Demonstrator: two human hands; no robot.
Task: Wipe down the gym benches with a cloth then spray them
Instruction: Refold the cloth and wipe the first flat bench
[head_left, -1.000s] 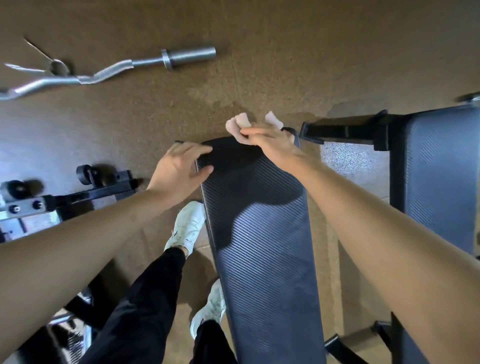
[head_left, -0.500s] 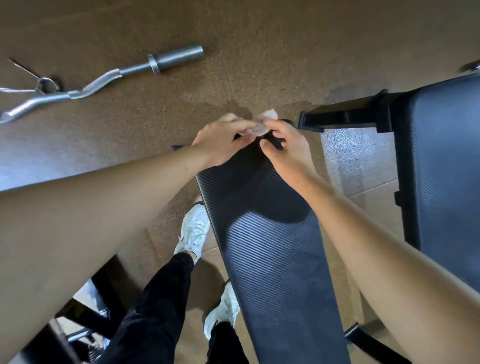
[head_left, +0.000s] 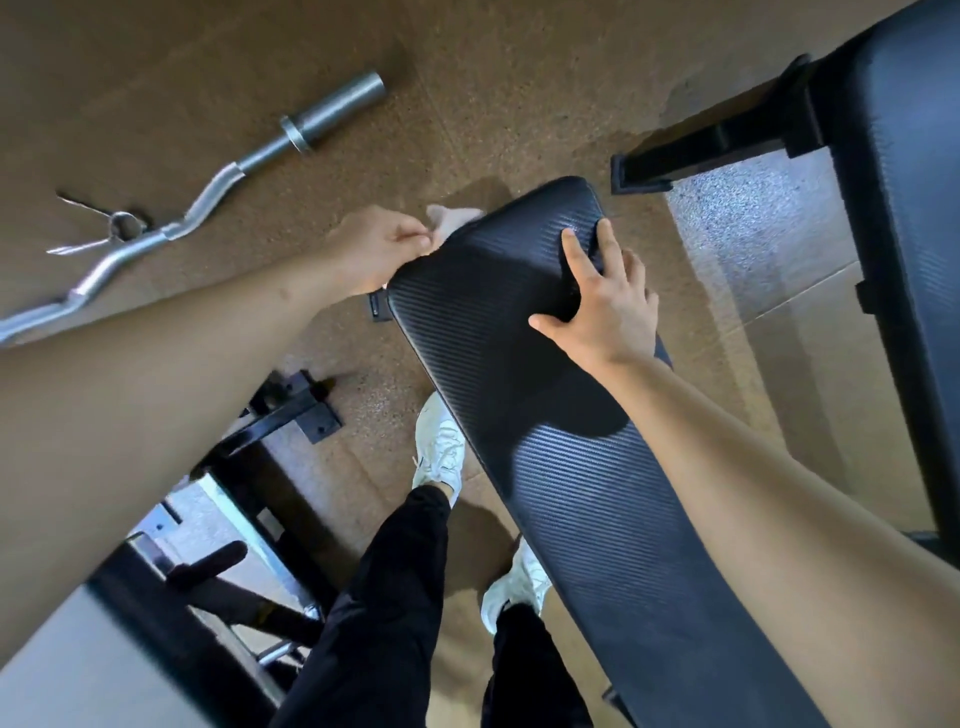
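At far end of black ribbed gym bench (head_left: 571, 493): left hand (head_left: 374, 249) pinches crumpled white cloth (head_left: 452, 221); right hand (head_left: 608, 306) rests flat, fingers spread.

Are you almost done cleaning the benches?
Probably not. Done: nothing for certain, since the bench shows no wipe marks to judge by. In hand: the left hand pinches the cloth at the bench's far corner, while the right hand rests on top of it. Left: the other bench on the right, then the spraying; nothing to spray with is in view.
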